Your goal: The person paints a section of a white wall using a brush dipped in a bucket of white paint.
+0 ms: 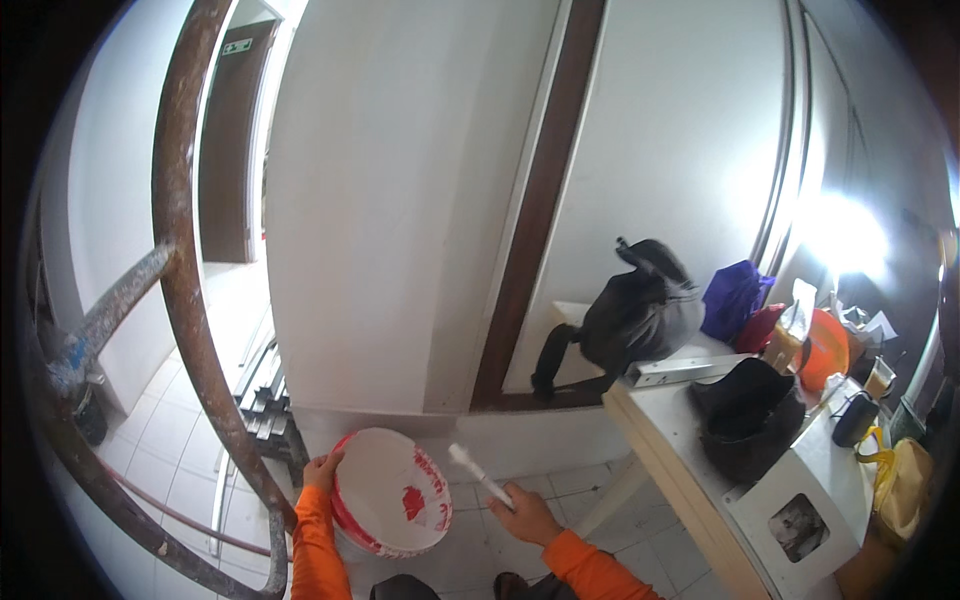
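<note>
My left hand (322,472) grips the left rim of a round plastic bucket (390,491). The bucket is pale inside, with a red, white-smeared rim and a bare red patch near its lower right. It tilts towards me, low in front of the wall. To the right of it, my right hand (531,516) is closed around the handle of a slim white brush-like tool (480,474). The tool's whitish, blurred head points up and left, apart from the bucket. Both forearms wear orange sleeves.
Rusty scaffold tubing (178,187) curves close along my left. At right stands a table (660,427) with a black bag (746,420), an orange hard-hat-like object (825,351) and a purple bag (733,296). A dark backpack (637,319) sits behind its corner. Metal profiles (266,397) lie beyond the tubing.
</note>
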Available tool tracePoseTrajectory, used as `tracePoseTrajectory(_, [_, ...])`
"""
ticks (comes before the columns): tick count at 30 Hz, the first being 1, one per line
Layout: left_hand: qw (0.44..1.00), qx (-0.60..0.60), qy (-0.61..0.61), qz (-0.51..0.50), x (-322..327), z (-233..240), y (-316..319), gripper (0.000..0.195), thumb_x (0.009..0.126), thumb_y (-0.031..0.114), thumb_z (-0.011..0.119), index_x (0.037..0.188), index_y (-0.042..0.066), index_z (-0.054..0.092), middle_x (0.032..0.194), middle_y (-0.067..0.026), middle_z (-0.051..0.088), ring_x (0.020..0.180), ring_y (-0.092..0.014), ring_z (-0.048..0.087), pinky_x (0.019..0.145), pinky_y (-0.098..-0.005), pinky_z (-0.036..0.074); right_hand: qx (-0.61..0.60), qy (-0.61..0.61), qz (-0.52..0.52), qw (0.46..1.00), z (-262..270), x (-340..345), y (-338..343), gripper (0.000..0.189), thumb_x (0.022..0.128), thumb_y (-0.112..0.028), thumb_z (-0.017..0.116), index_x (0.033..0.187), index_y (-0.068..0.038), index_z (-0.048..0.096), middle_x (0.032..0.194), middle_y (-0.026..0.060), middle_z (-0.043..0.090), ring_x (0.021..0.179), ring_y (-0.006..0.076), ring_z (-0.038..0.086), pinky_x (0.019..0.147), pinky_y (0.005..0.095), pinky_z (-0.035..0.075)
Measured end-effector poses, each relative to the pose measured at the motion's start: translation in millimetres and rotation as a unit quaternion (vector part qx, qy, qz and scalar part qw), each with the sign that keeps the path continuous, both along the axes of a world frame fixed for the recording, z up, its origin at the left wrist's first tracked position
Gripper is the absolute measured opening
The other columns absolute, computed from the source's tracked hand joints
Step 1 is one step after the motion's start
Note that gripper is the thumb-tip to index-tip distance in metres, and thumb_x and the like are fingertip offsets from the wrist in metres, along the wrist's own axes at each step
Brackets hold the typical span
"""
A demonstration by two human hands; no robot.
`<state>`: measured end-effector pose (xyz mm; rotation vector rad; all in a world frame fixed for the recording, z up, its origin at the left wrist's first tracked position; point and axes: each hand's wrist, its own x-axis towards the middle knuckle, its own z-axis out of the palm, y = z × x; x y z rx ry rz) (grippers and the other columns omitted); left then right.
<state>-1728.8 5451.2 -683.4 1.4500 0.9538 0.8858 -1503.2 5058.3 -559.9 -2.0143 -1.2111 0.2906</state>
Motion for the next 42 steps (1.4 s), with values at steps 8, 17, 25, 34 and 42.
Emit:
tracePoseTrajectory(8, [0.996,-0.043,-0.054,0.060,-37.4,23.4,-41.2,0.053,0.081,0.039,0.081,0.101,-0.008,0.069,0.086,-0.0069,0.069,0.074,-0.015,0.062,0.071,-0.0291,0.051,0.015,-0.067,0.077,0.995,9.8,-19.9,-31.1,0.036,0.099,-0.041,0.062,0.099,-0.004,0.062,0.074,0.0136,0.065,0.064,0.0260,0.061,0.063,0.0385,0.047])
tracePoseTrajectory(17, [0.989,-0.074,-0.079,0.097,-84.0,61.4,-92.2,0.057,0.076,0.039,0.084,0.103,-0.008,0.068,0.092,-0.0119,0.071,0.079,-0.021,0.066,0.072,-0.0325,0.053,-0.048,-0.033,0.005,0.998,14.3,-63.1,-37.9,0.042,0.098,-0.045,0.061,0.100,-0.003,0.062,0.076,0.0163,0.065,0.070,0.0312,0.064,0.068,0.0408,0.050])
tracePoseTrajectory(25, [0.996,-0.047,-0.025,0.074,-104.7,21.8,-57.1,0.064,0.072,0.045,0.086,0.102,-0.009,0.069,0.092,-0.0133,0.071,0.078,-0.021,0.067,0.072,-0.0326,0.053,0.084,-0.109,0.022,0.990,-9.8,-89.1,-25.0,0.039,0.087,-0.036,0.066,0.106,-0.002,0.066,0.095,0.0272,0.068,0.089,0.0477,0.064,0.076,0.0533,0.051])
tracePoseTrajectory(34, [0.997,-0.056,-0.031,0.048,-92.7,35.1,-64.5,0.063,0.074,0.047,0.083,0.097,-0.010,0.070,0.087,-0.0127,0.070,0.075,-0.021,0.066,0.071,-0.0332,0.053,0.004,-0.076,-0.013,0.997,0.0,-91.7,-24.3,0.041,0.089,-0.036,0.065,0.111,-0.002,0.065,0.098,0.0279,0.068,0.094,0.0460,0.065,0.084,0.0516,0.051])
tracePoseTrajectory(42, [0.997,-0.037,-0.036,0.051,-78.7,20.6,-44.5,0.062,0.074,0.046,0.082,0.098,-0.010,0.069,0.086,-0.0133,0.070,0.076,-0.021,0.065,0.070,-0.0351,0.052,-0.009,-0.115,0.036,0.993,13.1,-80.5,-30.6,0.039,0.096,-0.044,0.064,0.095,-0.005,0.060,0.073,0.0170,0.064,0.069,0.0383,0.065,0.063,0.0440,0.049])
